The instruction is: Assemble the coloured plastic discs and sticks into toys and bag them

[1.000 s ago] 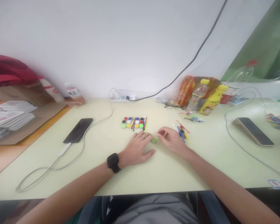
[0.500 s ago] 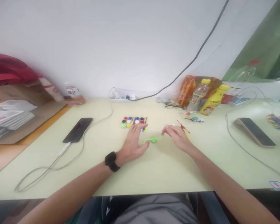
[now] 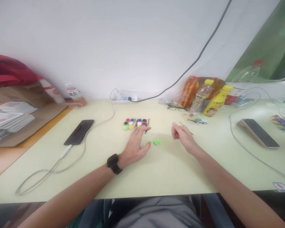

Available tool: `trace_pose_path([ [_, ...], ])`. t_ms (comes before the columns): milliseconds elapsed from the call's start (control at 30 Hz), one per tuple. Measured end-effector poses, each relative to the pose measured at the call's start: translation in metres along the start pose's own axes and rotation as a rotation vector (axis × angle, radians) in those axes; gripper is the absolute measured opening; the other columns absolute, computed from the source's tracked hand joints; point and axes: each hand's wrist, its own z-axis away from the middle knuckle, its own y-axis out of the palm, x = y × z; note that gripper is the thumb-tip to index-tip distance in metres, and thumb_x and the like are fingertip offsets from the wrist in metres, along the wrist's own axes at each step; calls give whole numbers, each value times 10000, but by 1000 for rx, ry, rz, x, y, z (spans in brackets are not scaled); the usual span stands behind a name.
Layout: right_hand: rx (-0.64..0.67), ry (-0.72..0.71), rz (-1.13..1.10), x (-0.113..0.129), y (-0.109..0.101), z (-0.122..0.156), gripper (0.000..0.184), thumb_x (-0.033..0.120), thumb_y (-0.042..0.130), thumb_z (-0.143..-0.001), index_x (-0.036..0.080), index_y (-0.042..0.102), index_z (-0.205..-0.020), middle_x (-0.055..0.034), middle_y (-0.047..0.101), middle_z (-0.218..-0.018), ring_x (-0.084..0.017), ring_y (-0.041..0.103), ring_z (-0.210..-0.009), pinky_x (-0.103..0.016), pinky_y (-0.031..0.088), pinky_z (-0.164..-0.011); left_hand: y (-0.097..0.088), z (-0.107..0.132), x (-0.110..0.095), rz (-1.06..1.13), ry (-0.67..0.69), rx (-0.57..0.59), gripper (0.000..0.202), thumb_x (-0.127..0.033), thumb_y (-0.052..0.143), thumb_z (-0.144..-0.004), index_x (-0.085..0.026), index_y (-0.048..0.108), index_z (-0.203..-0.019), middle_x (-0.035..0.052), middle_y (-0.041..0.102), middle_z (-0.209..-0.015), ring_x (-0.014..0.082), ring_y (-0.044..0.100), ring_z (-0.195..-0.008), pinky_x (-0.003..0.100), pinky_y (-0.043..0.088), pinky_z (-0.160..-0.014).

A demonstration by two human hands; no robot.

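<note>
My left hand [image 3: 137, 147] rests on the table with its fingers spread and nothing in its grip. Just right of its thumb tip, apart from it, lies a small green disc [image 3: 156, 142]. Beyond the fingers sits a group of coloured discs [image 3: 130, 123], with thin coloured sticks [image 3: 147, 122] among and beside them. My right hand [image 3: 182, 134] is closed, fingers curled in, to the right of the green disc. Whatever its fingers may hold is hidden. A thin red piece [image 3: 191, 133] shows from behind that hand.
A phone [image 3: 79, 132] with a charging cable lies on the left, another phone [image 3: 260, 133] on the right. Bottles [image 3: 215, 103], eyeglasses [image 3: 177, 108] and a small plastic packet [image 3: 195, 118] stand or lie at the back right. A power strip [image 3: 124, 98] runs along the wall.
My right hand has drawn away rightward from the green disc, its fingers curling in. The thin yellow-green strip seen across the disc is out of sight. My left hand has barely moved.
</note>
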Motion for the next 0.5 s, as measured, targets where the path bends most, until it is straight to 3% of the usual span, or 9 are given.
trace_pose_path([
  [233, -21, -70, 177, 0, -4, -1, 656, 741, 438, -978, 212, 592, -622, 9, 373, -538, -148, 369, -515, -313, 316, -538, 3, -1, 4, 39, -33, -10, 353, -262, 561, -987, -267, 533, -1339, 81, 579, -1375, 296, 503, -1313, 490, 430, -1115],
  [333, -65, -168, 270, 1, -13, -4, 552, 669, 474, -991, 213, 598, -706, -1, 453, -592, -159, 407, -557, -312, 320, -554, 4, -1, 7, 82, -42, -24, 283, -326, 441, -1078, -264, 549, -1332, 83, 596, -1341, 267, 515, -1297, 452, 428, -1110],
  [433, -72, -249, 404, 0, -20, -6, 411, 567, 507, -1004, 216, 607, -814, -15, 552, -673, -175, 475, -626, -313, 355, -604, 5, -1, 10, 120, -6, -17, 376, -393, 281, -1124, -253, 552, -1343, 99, 599, -1322, 252, 528, -1260, 443, 399, -1128],
  [500, -19, -268, 452, 0, -22, -5, 355, 522, 510, -1009, 220, 616, -856, -19, 590, -702, -179, 496, -647, -315, 375, -633, 5, -1, 12, 121, 42, 19, 460, -525, 300, -1101, -248, 539, -1380, 120, 582, -1360, 282, 514, -1273, 460, 391, -1134],
])
